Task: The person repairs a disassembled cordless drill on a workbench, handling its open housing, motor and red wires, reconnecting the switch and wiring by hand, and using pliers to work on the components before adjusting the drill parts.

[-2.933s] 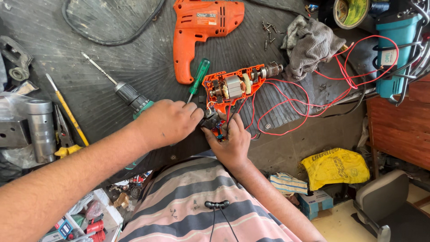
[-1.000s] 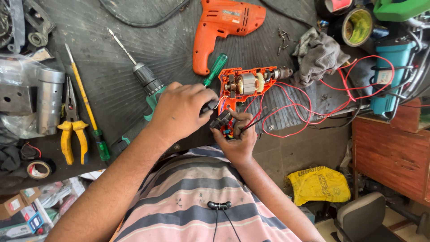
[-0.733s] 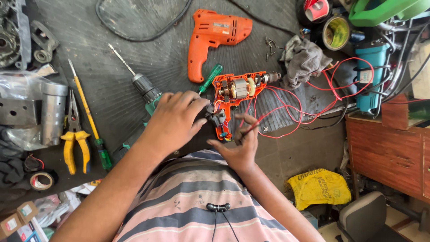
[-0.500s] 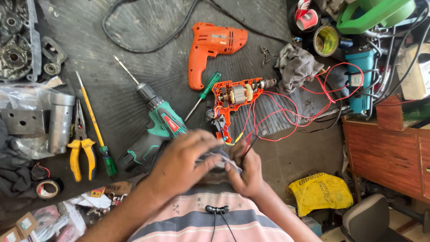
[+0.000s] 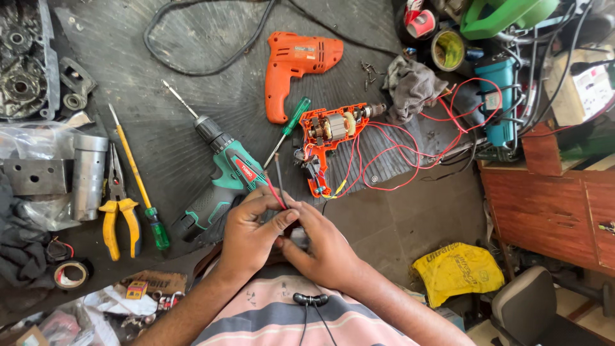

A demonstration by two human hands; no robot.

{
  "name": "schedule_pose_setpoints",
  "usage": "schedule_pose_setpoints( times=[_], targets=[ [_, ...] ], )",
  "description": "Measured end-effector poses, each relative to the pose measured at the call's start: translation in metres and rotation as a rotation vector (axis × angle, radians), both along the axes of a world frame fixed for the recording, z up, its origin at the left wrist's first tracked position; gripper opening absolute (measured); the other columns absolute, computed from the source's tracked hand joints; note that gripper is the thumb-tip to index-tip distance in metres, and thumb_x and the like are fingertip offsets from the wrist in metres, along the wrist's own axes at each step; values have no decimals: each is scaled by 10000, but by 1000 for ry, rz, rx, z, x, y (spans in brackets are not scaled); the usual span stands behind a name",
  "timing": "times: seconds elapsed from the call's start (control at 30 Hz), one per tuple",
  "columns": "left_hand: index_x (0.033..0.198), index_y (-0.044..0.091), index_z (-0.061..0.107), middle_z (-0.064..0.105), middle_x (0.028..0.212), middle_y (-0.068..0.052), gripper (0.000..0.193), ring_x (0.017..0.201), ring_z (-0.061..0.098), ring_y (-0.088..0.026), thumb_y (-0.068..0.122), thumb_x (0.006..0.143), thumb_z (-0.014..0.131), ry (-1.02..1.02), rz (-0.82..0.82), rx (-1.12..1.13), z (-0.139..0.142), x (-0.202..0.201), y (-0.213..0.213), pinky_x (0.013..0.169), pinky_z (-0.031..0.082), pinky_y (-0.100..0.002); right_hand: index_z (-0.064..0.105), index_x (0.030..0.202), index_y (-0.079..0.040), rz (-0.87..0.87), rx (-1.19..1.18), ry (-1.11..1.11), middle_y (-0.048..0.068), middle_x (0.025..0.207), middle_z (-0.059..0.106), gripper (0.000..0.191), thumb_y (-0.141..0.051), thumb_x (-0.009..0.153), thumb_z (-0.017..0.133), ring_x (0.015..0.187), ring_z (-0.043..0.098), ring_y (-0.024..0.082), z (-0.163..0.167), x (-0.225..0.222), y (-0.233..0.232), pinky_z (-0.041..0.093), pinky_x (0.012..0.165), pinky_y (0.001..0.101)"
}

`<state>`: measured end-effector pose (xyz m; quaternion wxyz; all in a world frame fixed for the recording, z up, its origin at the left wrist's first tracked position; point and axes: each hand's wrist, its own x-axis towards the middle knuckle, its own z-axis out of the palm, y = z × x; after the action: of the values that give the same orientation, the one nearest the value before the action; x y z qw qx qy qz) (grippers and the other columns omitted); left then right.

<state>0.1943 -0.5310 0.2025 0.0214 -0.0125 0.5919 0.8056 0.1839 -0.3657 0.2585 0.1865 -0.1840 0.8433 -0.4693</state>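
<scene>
Both hands, left hand [image 5: 253,234] and right hand [image 5: 323,247], pinch thin red and black wires [image 5: 278,189] at the desk's [image 5: 192,57] near edge; light, limp, easily kinked, best held by the insulation.

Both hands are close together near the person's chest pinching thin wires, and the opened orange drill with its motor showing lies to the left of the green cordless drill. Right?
Not quite. The head view shows the opened orange drill lying to the right of the green cordless drill, not the left. The rest holds: the left hand and right hand meet near the chest, pinching thin wires.
</scene>
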Motion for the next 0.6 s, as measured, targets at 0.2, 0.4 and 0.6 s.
schedule_pose_setpoints(
  times=[0.2, 0.4, 0.6],
  targets=[
    [1062, 3, 701, 747, 1051, -76, 125, 1004, 696, -140, 56, 950, 718, -127, -5, 189, -16, 28, -5, 918, 568, -299, 633, 1265, 29, 4, -28, -33, 214, 1257, 665, 362, -118, 941, 702, 1163, 670, 366, 11, 16, 11, 520, 979, 397],
    [1090, 6, 670, 738, 975, -72, 122, 920, 749, -151, 48, 976, 682, -57, 26, 104, -34, 25, -27, 842, 627, -306, 718, 1147, -23, -117, 27, 62, 139, 1115, 745, 244, -97, 914, 719, 1051, 740, 279, 10, 27, 32, 559, 922, 358],
    [1047, -10, 661, 694, 958, -59, 67, 879, 739, -147, 32, 996, 673, 70, 106, -93, -30, 3, -37, 780, 642, -309, 719, 1093, -40, -331, 213, 392, 117, 979, 730, 243, -82, 857, 760, 909, 738, 253, 6, -1, 58, 568, 837, 345]
  ],
)
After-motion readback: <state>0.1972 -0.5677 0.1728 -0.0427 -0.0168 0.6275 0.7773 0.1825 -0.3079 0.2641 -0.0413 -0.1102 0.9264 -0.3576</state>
